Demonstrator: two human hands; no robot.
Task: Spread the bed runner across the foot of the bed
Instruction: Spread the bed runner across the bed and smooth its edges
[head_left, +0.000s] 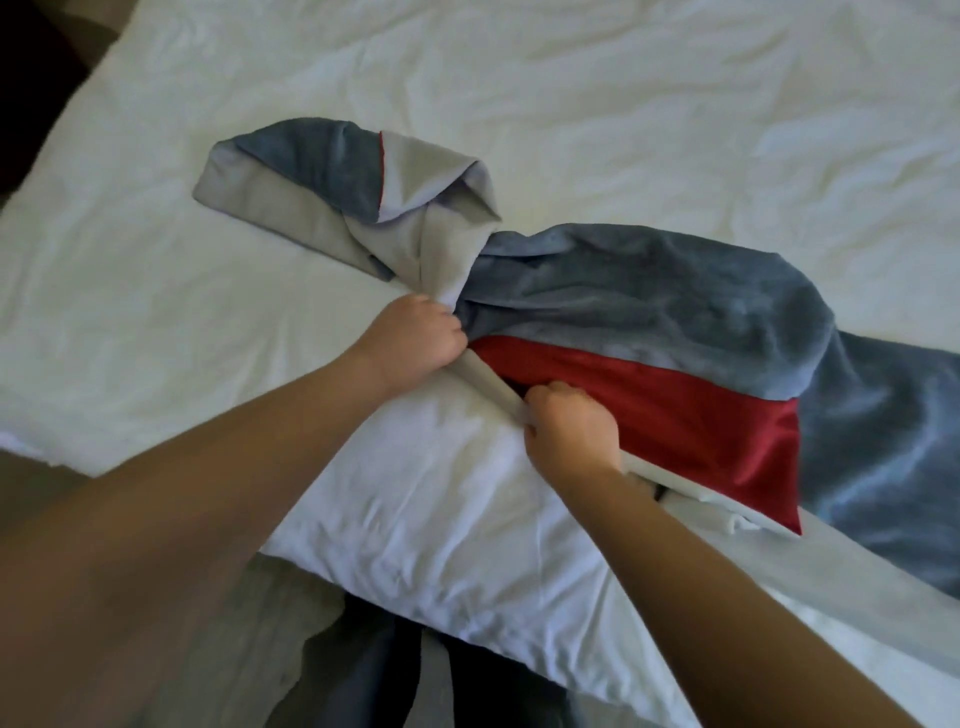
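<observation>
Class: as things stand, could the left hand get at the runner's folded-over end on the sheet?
Probably yes: the folded end lies just beyond the left hand, only bare sheet between, though it must release the grey edge first.

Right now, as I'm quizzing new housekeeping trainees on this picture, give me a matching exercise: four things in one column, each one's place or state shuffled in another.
Things: 1 left hand; 2 right hand; 3 red panel; 4 far end of the bed runner.
States: A folded over on the white sheet; B grips the grey edge nearer the camera; C grips where the runner bunches and twists; D lies between grey edge and blue plush.
Pairs: 1-C, 2-B, 3-D, 4-A.
</observation>
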